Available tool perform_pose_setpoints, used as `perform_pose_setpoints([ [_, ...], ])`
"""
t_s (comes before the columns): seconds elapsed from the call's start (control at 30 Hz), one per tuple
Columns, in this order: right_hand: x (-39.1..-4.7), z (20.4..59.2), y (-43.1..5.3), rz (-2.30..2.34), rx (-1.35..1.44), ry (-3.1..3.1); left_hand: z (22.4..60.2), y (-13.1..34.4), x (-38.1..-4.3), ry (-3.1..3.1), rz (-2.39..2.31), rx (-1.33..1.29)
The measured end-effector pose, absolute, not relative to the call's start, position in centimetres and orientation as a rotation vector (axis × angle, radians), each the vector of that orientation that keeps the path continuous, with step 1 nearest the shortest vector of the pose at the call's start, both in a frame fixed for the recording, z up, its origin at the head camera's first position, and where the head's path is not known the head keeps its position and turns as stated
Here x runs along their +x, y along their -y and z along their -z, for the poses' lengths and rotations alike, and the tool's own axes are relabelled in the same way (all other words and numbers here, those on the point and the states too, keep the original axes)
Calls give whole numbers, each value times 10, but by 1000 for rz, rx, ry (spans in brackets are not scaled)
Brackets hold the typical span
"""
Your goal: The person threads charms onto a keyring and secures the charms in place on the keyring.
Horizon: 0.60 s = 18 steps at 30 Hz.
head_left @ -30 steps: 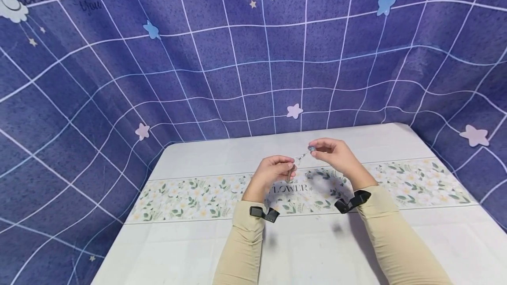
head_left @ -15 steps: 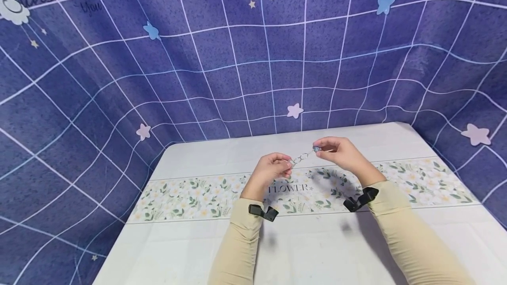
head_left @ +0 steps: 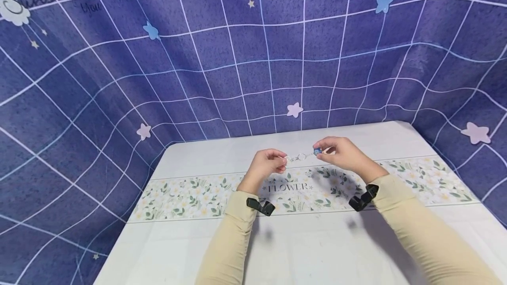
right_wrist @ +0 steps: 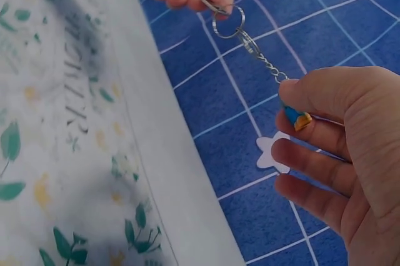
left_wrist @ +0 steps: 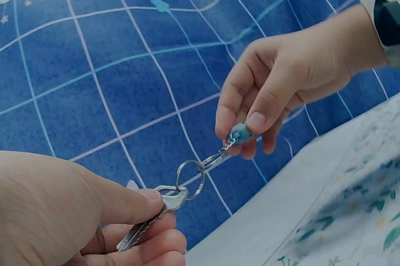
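Note:
My left hand (head_left: 268, 162) pinches a silver key (left_wrist: 149, 221) between thumb and fingers, its toothed blade lying across the fingers in the left wrist view. A thin metal ring (left_wrist: 190, 180) passes through the key's head. From that ring, further rings and a short chain (right_wrist: 269, 66) run to a small blue charm (head_left: 317, 151) with a yellow-orange end. My right hand (head_left: 339, 153) pinches this charm between thumb and forefinger, hiding part of it. Between the two hands the keychain is stretched out in a line, held up over the table.
The table (head_left: 170, 250) has a white cover with a flower-printed band (head_left: 178, 199) across it. Behind it and at the sides hangs a blue-purple curtain (head_left: 218, 78) with a grid of lines, stars and clouds. Black camera mounts (head_left: 260, 206) sit on both wrists.
Both hands have drawn apart, the left moving left and slightly away, the right a little to the right. The keychain between them is straighter, and the key no longer hangs below the left fingers.

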State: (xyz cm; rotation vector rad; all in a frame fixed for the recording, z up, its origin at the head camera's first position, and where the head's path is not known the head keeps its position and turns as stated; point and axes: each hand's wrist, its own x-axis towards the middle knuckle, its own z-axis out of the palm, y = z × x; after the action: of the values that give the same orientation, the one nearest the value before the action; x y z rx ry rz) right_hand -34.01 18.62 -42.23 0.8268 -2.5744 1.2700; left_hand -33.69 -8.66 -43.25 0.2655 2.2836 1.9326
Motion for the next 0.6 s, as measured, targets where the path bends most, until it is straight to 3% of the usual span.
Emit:
perform_pose_setpoints([
  [0.6, -364, 458, -184, -1186, 775, 2658, 450, 87, -365, -2582, -1580, 278],
])
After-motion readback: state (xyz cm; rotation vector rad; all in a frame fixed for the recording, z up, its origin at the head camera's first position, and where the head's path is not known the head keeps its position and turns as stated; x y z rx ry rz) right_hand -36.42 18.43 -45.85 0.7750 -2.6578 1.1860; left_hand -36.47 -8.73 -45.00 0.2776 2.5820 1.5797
